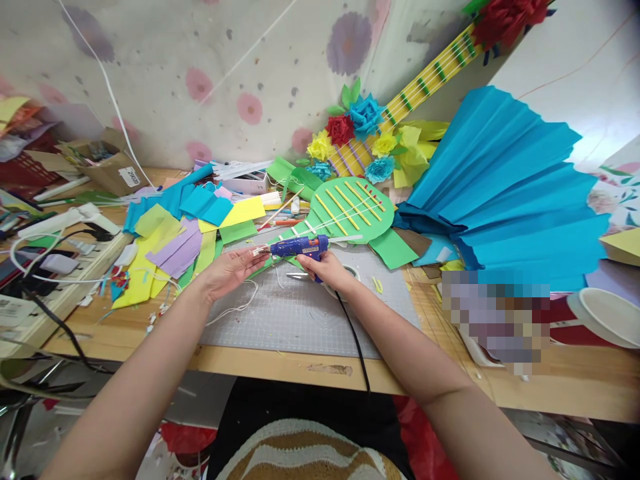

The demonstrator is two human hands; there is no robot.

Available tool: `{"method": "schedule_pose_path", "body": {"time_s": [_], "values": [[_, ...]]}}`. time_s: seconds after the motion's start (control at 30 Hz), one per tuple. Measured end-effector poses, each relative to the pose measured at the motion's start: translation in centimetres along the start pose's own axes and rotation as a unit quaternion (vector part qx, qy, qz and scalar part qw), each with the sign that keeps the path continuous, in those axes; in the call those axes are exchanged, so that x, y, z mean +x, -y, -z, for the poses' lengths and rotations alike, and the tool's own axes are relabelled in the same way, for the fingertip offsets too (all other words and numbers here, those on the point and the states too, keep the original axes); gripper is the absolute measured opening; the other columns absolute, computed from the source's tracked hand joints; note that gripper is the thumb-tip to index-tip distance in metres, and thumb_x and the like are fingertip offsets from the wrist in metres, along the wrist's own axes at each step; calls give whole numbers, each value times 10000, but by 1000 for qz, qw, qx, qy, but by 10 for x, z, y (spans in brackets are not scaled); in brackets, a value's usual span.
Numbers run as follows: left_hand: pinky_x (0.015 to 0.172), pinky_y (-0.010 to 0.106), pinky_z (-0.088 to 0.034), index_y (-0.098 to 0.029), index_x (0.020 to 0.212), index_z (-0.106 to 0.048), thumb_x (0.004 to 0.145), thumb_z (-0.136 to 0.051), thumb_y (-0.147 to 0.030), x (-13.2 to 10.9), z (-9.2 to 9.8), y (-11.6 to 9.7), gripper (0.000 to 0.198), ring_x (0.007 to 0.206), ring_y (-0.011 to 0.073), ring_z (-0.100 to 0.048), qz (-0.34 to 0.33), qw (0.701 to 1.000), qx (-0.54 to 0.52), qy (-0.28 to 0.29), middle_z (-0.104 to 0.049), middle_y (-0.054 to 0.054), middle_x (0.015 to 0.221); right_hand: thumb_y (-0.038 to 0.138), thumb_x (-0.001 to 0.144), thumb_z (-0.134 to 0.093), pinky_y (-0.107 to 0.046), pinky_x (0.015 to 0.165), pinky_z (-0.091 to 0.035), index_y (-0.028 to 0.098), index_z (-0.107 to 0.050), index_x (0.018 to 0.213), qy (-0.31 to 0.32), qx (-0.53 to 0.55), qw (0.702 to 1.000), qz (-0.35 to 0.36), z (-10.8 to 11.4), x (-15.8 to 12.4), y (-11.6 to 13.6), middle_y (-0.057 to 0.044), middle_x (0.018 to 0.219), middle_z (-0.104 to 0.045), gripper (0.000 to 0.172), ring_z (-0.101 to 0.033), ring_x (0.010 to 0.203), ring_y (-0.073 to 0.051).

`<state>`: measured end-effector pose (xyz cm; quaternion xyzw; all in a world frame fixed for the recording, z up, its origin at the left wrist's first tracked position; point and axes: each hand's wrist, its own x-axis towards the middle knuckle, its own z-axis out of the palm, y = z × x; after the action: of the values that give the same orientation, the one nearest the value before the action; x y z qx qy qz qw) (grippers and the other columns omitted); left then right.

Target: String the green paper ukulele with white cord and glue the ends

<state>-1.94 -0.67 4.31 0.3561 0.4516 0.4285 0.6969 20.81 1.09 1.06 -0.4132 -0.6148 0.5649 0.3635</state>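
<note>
On the wooden desk, a smooth, gridded grey mat lies under the flat green paper guitar, which sits just beyond the right grip. That grip wraps the handle of the blue plastic glue gun. By its nozzle, the left grip pinches a whitish scrap, probably crumpled, though too small to tell.

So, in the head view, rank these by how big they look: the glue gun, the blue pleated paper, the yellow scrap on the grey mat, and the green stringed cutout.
1. Blue pleated paper
2. Green stringed cutout
3. Glue gun
4. Yellow scrap
</note>
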Motion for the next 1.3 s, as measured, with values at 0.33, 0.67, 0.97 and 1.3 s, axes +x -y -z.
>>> {"method": "schedule_pose_path", "body": {"time_s": [0.33, 0.67, 0.97, 1.3], "values": [[1113, 341, -364, -119, 957, -721, 729, -712, -224, -4, -1, 1, 252, 1112, 212, -608, 2, 1000, -14, -2, -690, 92, 1135, 740, 584, -642, -225, 420, -317, 208, -440, 591, -11, -5, 999, -31, 1, 0, 3, 63, 439, -431, 570, -383, 416, -67], [1112, 352, -366, -121, 966, -721, 723, -725, -245, -4, 1, 2, 273, 1144, 227, -591, -4, 1000, -13, 10, -687, 100, 1138, 731, 579, -648, -229, 431, -335, 205, -472, 637, -11, -10, 999, -34, 0, 1, 3, 62, 439, -440, 558, -399, 424, -76], [1136, 370, -328, -134, 972, -720, 712, -735, -245, -3, 2, 4, 284, 1174, 224, -566, -11, 1000, -5, 6, -685, 104, 1141, 726, 573, -657, -230, 441, -332, 202, -466, 618, -1, -9, 1000, -24, -1, -1, 6, 62, 440, -442, 559, -401, 432, -74], [1137, 362, -327, -159, 956, -726, 691, -748, -197, -1, 3, 4, 269, 1133, 201, -592, -10, 1000, -19, -5, -702, 68, 1106, 732, 590, -641, -230, 445, -326, 199, -477, 636, 11, -10, 1000, -18, -2, -2, 7, 59, 455, -442, 560, -400, 441, -76]]}}
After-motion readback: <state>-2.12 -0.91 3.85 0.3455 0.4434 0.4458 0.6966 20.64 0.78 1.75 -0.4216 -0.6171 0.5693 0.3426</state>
